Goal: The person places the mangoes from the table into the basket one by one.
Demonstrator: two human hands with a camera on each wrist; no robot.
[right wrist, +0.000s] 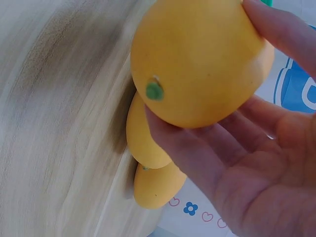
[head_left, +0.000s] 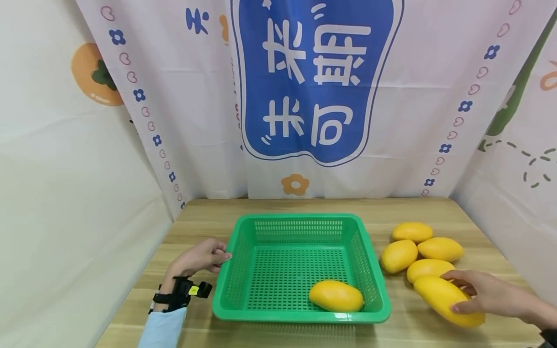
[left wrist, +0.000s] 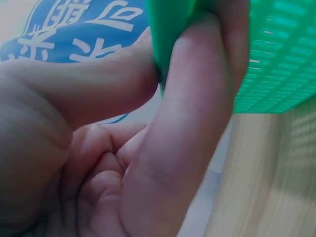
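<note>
My left hand (head_left: pixel 203 257) pinches the left rim of a green plastic basket (head_left: pixel 235 261) between thumb and fingers; the left wrist view shows the rim (left wrist: pixel 165 37) in that pinch. Inside the basket, near its front right corner, lies one yellow mango (head_left: pixel 336 296). To the right of the basket, my right hand (head_left: pixel 487 292) holds another mango (head_left: pixel 444 300) with its thumb on one side and fingers on the other. In the right wrist view the held mango (right wrist: pixel 202 59) shows a green stem end, and more mangoes (right wrist: pixel 148 131) lie behind it.
Several mangoes (head_left: pixel 440 249) lie grouped on the wooden table (head_left: pixel 209 212) right of the basket. A printed cloth (head_left: pixel 209 121) hangs behind the table's back edge, and pale cloth walls (head_left: pixel 87 217) stand at both sides.
</note>
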